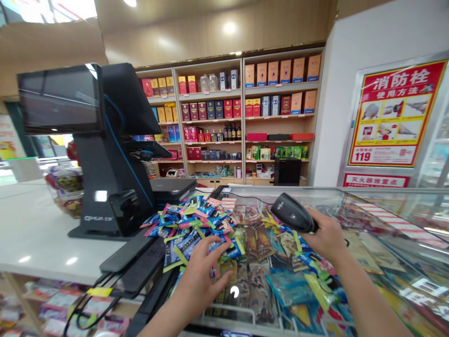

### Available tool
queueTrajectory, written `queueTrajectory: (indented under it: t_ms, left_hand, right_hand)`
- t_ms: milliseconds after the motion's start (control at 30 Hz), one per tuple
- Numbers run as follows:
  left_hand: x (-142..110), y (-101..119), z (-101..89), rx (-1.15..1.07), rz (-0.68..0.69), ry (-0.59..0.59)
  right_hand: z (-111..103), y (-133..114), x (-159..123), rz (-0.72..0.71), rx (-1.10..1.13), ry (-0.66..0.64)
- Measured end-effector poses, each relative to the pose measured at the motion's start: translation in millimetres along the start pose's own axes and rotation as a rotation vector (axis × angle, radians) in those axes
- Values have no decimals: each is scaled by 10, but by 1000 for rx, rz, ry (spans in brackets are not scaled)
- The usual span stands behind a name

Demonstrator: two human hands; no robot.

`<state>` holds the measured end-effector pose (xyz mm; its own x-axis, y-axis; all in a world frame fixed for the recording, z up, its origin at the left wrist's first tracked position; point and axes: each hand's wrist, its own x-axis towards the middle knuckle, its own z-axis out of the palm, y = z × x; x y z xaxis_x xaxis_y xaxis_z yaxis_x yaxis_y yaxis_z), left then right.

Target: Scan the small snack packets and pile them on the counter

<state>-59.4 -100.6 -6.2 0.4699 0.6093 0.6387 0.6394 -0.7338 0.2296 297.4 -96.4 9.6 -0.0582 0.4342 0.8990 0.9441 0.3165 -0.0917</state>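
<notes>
My right hand is wrapped round the grip of a black handheld barcode scanner, its head pointing left above the counter's glass top. My left hand is open, fingers spread, at the near edge of a heap of small blue, pink and green snack packets. Its fingertips overlap the packets; whether they touch them I cannot tell. More of the small packets lie below my right hand. Larger bagged snacks show through the glass between my hands.
A dark two-screen cash register stands on the white counter at left. Beside it are a flat black device and loose black cables. Shelves of boxed goods line the back wall; a red-and-yellow sign hangs at right.
</notes>
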Motion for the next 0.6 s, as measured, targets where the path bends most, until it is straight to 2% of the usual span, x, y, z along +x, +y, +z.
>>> queueTrajectory:
  t_ms: [100,233,367,433,500,600]
  left_hand:
    - [284,356,178,-151,33,-100]
    - [625,849,581,-344,94,-325]
    - [805,1218,1009,-301,106,-516]
    - [860,1313,1170,-231,113,-544]
    - [922,1337,1283,-176,144,-521]
    - [1030,1272,1376,-153,306,-558]
  right_hand:
    - [-78,87,5,118,-58,56]
    - [-149,210,-12,274,-141,160]
    - [-148,250,-27,338,-167,208]
    - [-136,239,-22,327,-159,193]
    - [-129,221,-11,311,-141,174]
    - [-125,193,5,317,-117,178]
